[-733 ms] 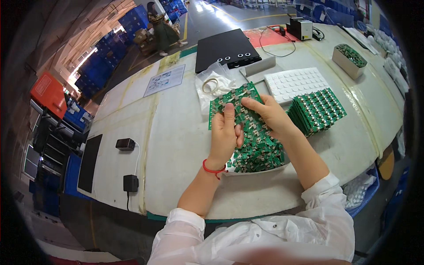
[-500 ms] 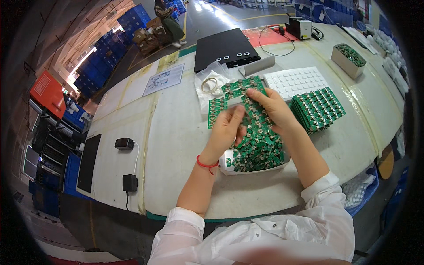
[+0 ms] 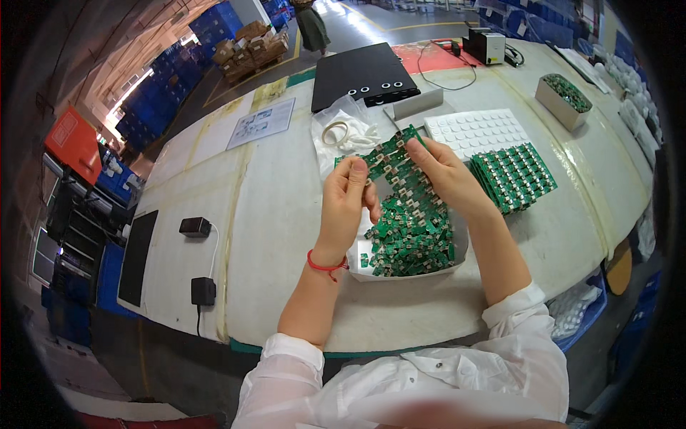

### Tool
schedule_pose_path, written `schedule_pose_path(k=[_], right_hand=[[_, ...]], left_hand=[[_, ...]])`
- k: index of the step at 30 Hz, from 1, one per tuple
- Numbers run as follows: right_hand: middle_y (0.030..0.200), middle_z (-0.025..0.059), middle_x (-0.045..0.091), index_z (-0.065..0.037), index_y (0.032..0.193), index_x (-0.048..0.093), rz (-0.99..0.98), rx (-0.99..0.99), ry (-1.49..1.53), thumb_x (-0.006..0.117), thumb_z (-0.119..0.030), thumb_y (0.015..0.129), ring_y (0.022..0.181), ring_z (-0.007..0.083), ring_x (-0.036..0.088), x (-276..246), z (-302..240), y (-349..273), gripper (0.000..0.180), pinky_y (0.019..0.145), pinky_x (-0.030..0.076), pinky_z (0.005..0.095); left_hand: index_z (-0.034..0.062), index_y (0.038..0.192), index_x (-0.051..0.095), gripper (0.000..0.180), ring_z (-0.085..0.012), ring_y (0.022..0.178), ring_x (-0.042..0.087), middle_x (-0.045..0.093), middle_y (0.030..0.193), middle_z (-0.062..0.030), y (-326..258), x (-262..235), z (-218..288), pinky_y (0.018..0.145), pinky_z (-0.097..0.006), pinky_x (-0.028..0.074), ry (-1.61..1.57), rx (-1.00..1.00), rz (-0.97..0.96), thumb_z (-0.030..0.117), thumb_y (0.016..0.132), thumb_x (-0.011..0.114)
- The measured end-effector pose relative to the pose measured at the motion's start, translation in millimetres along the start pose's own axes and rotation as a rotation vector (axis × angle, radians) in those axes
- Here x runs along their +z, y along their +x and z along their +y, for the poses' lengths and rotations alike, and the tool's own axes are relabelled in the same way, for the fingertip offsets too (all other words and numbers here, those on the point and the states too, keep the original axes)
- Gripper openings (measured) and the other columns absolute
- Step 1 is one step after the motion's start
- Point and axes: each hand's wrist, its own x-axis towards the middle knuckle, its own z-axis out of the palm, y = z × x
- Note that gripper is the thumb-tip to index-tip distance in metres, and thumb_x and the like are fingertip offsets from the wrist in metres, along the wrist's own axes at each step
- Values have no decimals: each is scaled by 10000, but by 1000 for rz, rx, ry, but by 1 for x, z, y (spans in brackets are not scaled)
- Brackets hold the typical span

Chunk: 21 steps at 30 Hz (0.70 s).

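My right hand (image 3: 449, 177) grips a green circuit board panel (image 3: 396, 159) at its right edge, thumb on top. At the panel's left end my left hand (image 3: 344, 204) has its thumb and fingers pinched together on it. The panel is tilted and carries rows of small metal connectors. Beneath both hands stands a white box (image 3: 359, 250) holding a heap of small loose circuit boards (image 3: 411, 243). Right of my right hand is a stack of circuit board panels (image 3: 514, 175). My left fingertips partly hide the panel's end.
Behind the hands lie a plastic bag (image 3: 325, 146) with a tape roll (image 3: 334, 134), a white tray (image 3: 479, 132) and a black case (image 3: 366, 75). Farther right stands a box of green boards (image 3: 562, 101). Two black adapters (image 3: 203, 291) lie left. A person (image 3: 311, 27) is beyond the table.
My left hand has moved left and a little up, to the panel's left end. The panel now tilts more steeply. The person in the background has moved right.
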Motion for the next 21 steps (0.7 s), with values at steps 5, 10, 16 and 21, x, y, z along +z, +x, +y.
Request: schedule_pose_path(k=[5,10,16,21], right_hand=[[1005,25,688,-22,1184,603,-44,249,381,527,-390,1007,867,62,644,9,-10,2,416,761,525,210],[1051,69,694,-21,1216,600,-71,291,530,517,-370,1012,879,105,668,2,1,8,413,763,553,252],[1014,64,698,-6,1199,626,-82,115,387,500,-352,1021,855,107,669,-8,-13,4,409,746,556,254],[914,-19,672,-2,1154,639,-221,-4,-81,531,-304,1018,808,13,589,-18,4,7,349,711,480,176]], left_hand=[[104,912,524,310,-95,439,488,435,590,34,0,-9,2,386,-229,386,-199,-89,-5,385,1031,471],[103,906,512,298,-98,444,494,468,607,17,3,0,-4,390,-231,395,-287,-181,-8,368,1036,467],[78,920,535,263,-90,420,482,471,575,10,4,-4,-7,377,-224,364,-62,-59,58,304,1040,472],[49,946,554,213,-76,375,436,475,532,12,-1,8,-7,360,-233,339,217,-62,6,236,1031,497]])
